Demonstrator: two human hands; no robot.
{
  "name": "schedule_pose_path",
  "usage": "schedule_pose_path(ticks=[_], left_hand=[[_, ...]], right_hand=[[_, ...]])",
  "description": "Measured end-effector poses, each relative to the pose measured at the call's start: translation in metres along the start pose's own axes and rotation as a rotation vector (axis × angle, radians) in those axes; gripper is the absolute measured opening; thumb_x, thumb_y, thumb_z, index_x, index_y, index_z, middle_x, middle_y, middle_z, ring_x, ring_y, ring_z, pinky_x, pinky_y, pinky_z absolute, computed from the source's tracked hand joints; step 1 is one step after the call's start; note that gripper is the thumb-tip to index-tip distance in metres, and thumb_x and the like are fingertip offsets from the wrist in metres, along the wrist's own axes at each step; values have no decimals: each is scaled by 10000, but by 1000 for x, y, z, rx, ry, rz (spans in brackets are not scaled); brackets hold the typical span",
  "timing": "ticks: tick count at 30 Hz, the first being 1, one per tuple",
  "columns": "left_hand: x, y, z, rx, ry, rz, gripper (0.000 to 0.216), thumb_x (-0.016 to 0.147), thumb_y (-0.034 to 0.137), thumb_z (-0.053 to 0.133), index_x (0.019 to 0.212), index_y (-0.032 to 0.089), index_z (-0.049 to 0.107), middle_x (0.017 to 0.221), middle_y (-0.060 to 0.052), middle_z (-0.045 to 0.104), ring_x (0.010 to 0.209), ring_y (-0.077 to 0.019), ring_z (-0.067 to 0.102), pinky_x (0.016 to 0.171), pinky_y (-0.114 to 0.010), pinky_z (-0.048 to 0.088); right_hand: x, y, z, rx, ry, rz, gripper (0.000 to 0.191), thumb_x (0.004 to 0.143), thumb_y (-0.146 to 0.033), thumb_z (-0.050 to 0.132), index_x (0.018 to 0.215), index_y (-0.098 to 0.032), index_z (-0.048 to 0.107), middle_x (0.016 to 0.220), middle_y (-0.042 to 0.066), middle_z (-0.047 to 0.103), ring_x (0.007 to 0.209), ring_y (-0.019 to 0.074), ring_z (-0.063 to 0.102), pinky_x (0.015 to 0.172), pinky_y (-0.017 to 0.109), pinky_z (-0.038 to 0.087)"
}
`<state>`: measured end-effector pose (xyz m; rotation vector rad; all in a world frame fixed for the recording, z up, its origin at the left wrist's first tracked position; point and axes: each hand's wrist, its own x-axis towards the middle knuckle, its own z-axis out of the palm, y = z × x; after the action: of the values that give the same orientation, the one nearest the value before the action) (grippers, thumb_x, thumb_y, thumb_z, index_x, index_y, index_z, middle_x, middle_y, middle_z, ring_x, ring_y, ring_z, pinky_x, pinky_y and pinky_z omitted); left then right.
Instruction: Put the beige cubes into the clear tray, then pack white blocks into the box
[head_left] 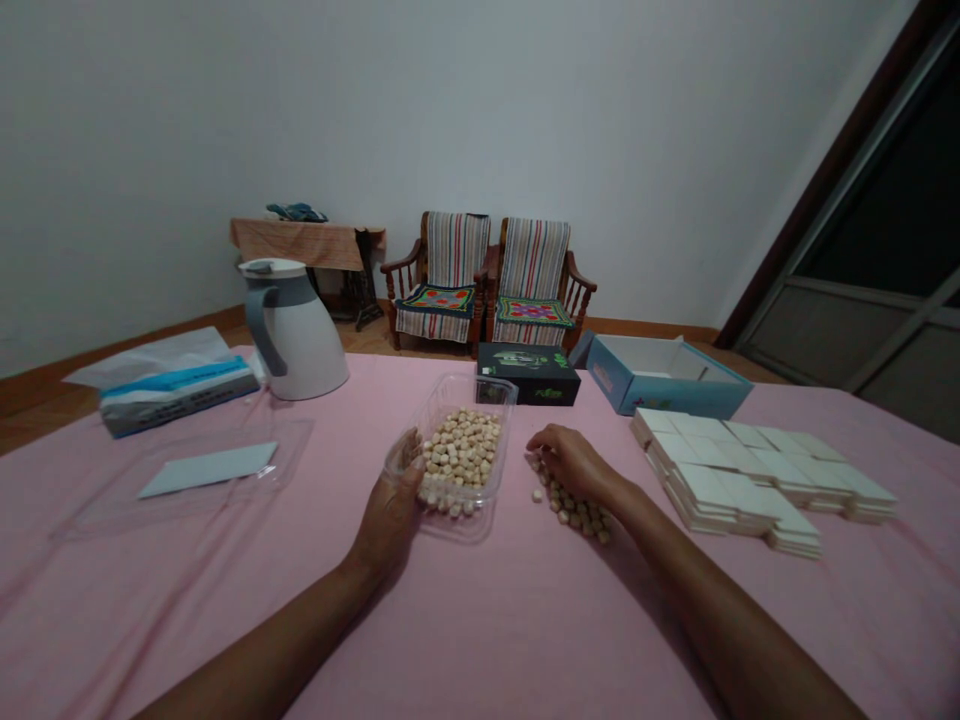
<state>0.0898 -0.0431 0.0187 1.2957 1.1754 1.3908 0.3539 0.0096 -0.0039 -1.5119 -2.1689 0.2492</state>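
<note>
A clear plastic tub (506,440) holds many small, rounded, cream-coloured pieces (463,448). My left hand (390,515) grips the tub's left wall, thumb toward me and fingers along the side. Right of the tub, a loose pile of the same kind of small pieces (577,512) lies on the pink cloth. Over that pile my right hand (574,462) bends down with its fingers curled together at the far end. Whatever sits between those fingertips is hidden. One paler piece (537,495) rests apart, left of the pile.
Stacks of thin pale square tiles (731,470) are at right, before a blue open box (667,378). Behind the tub sits a black box (529,373). At left are a white jug (300,335), a tissue pack (180,390) and a clear plastic lid (292,450) with a white card (210,470).
</note>
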Motion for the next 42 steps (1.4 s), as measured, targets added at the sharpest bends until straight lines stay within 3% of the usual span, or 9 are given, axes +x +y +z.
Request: schedule_pose_path(ticks=[6, 10, 13, 17, 20, 24, 27, 30, 42], left_hand=[[2, -8, 3, -128, 7, -27, 526, 818, 385, 536, 1307, 199, 472, 1426, -110, 478, 1321, -226, 440, 1101, -358, 344], [1, -4, 4, -126, 18, -39, 510, 810, 413, 531, 1274, 202, 506, 1419, -110, 486, 1313, -238, 448, 1070, -359, 386], [-2, 3, 5, -95, 19, -33, 496, 802, 409, 531, 1249, 193, 523, 1393, -120, 507, 1318, -242, 438, 1067, -364, 387], [-5, 11, 5, -65, 15, -21, 457, 801, 384, 525, 1216, 194, 540, 1365, -119, 530, 1334, -238, 416, 1071, -366, 381], [-5, 14, 4, -56, 11, -37, 433, 787, 371, 531, 1181, 194, 558, 1358, -118, 539, 1313, -239, 443, 1077, -372, 375], [-3, 8, 3, -54, 30, -36, 451, 780, 371, 549, 1199, 203, 554, 1389, -107, 515, 1309, -241, 451, 1106, -383, 335], [-1, -1, 3, -85, 35, -35, 504, 798, 391, 543, 1264, 201, 515, 1400, -111, 503, 1316, -240, 445, 1107, -380, 331], [0, -6, 4, -109, 21, -34, 516, 804, 397, 544, 1283, 210, 505, 1407, -109, 496, 1314, -237, 447, 1090, -368, 355], [-4, 8, 3, -59, 21, -38, 408, 782, 369, 540, 1156, 214, 589, 1397, -95, 507, 1338, -239, 410, 1090, -368, 354]], right_hand=[[0, -3, 3, -89, -110, 104, 265, 777, -77, 478, 886, -169, 702, 881, 64, 688, 831, 162, 614, 746, 237, 421], [1, -6, -4, -52, 58, 137, 195, 730, -94, 520, 851, -151, 662, 847, 63, 658, 784, 159, 590, 727, 259, 431], [5, -19, -12, 257, 219, 132, 123, 731, -150, 551, 826, -154, 628, 775, 41, 647, 709, 150, 597, 685, 271, 466], [9, -44, -22, 795, 244, 61, 209, 749, -274, 620, 927, -165, 621, 849, 46, 689, 810, 169, 661, 748, 304, 514], [9, -49, -28, 885, 261, 41, 240, 759, -279, 623, 972, -169, 632, 940, 56, 703, 886, 177, 670, 789, 318, 519], [6, -25, -31, 535, 240, 107, 171, 778, -162, 526, 877, -160, 666, 889, 58, 705, 780, 163, 662, 705, 291, 510], [2, -1, -28, 83, 99, 148, 215, 747, -77, 518, 823, -163, 700, 881, 73, 707, 839, 185, 636, 774, 306, 468], [-1, 13, -23, -174, -79, 201, 206, 730, -86, 568, 831, -174, 724, 897, 87, 701, 898, 210, 613, 794, 301, 428], [-3, 20, -11, -312, -119, 267, 243, 762, -119, 508, 869, -183, 717, 919, 97, 695, 918, 223, 599, 770, 304, 392]])
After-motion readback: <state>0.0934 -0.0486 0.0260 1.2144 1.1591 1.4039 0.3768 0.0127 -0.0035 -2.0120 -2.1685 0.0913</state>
